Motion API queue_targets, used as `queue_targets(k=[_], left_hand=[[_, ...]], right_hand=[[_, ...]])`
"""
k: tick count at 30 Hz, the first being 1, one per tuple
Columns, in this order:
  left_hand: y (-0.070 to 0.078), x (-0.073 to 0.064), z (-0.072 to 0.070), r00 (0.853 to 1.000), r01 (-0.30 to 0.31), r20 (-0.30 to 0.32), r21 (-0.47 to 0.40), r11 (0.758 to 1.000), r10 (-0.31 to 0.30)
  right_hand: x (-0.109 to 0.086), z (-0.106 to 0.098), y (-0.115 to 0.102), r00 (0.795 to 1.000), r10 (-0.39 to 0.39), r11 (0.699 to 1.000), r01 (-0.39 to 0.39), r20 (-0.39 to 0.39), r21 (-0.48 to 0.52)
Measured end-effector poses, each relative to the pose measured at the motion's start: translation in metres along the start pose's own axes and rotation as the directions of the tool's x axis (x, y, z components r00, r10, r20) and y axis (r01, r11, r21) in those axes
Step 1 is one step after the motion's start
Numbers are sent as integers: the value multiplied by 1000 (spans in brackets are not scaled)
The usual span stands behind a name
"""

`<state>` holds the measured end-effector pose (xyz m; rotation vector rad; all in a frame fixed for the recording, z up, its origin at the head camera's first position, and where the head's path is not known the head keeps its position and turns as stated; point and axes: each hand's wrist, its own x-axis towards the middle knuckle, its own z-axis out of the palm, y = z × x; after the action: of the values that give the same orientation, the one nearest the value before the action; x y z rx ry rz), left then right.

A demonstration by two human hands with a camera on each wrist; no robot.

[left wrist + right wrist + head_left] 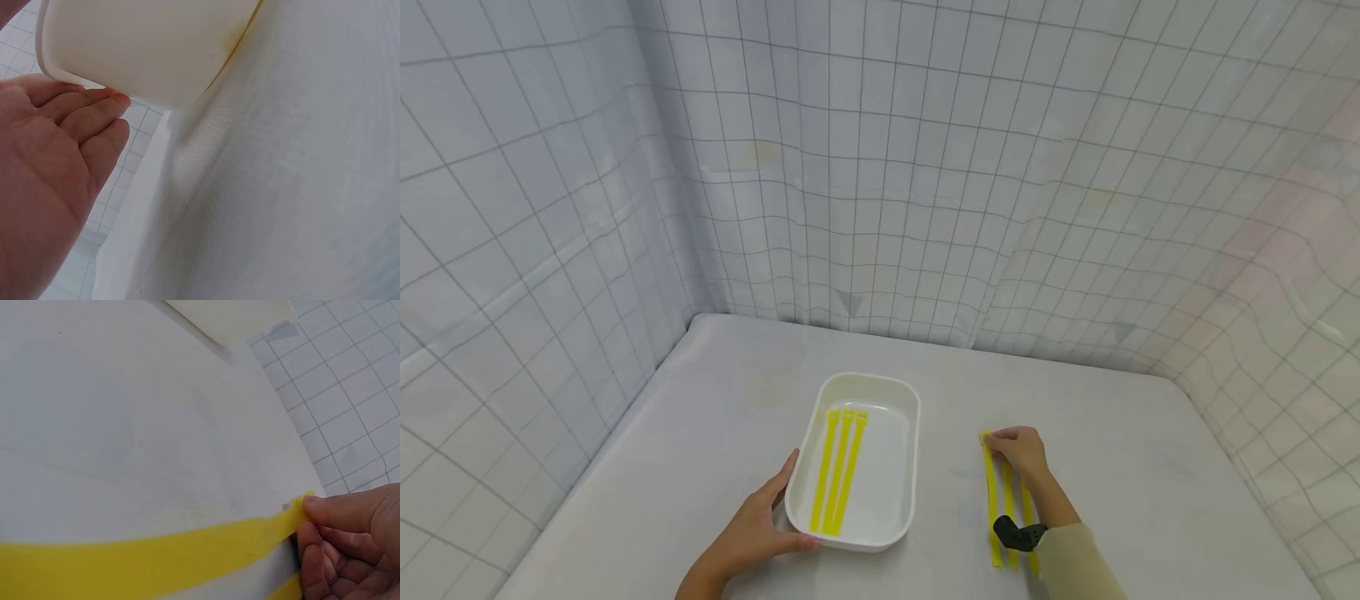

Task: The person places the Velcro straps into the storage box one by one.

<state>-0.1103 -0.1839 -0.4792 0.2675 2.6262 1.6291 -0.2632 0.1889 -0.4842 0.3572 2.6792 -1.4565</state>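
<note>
Grid-patterned cloth (880,167) hangs beyond both hands, its top cut off by the frame. Below them spreads a white table (760,358). A white tray (883,467) sits against the left hand (756,529), whose thumb and fingers are apart, resting on its walls around the near corner; the left wrist view crops most of it. A pale sleeve (1078,562) covers part of the right forearm. The right hand (1022,450) pinches the far end of one yellow strap (991,492) between thumb and finger; two loose straps (1009,500) run under that hand, their far ends hidden, their near ends blurred. Just right of the left hand, three flat straps (839,467) lie in the tray, slotted heads pointing away from the person, long axes leaning slightly right. A black wrist device (1017,533) partly covers the loose ones.
</note>
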Motion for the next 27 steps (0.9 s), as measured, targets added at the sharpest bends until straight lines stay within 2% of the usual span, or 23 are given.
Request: queue_targets(k=[5, 9, 12, 21, 27], left_hand=[[0, 1, 0, 1000, 6, 3, 1, 1000, -6], [2, 1, 0, 1000, 17, 4, 2, 1000, -17], [4, 1, 0, 999, 34, 7, 2, 999, -34], [3, 1, 0, 999, 39, 5, 7, 999, -39], [3, 1, 0, 999, 43, 2, 11, 999, -43]], right_hand=[[-3, 0, 3, 1000, -10, 995, 12, -23, 102], [-5, -2, 4, 1000, 11, 969, -4, -28, 248], [-6, -4, 5, 1000, 16, 952, -12, -11, 305], [-16, -9, 2, 999, 2, 958, 7, -33, 286], [-15, -11, 5, 999, -6, 958, 20, -50, 287]])
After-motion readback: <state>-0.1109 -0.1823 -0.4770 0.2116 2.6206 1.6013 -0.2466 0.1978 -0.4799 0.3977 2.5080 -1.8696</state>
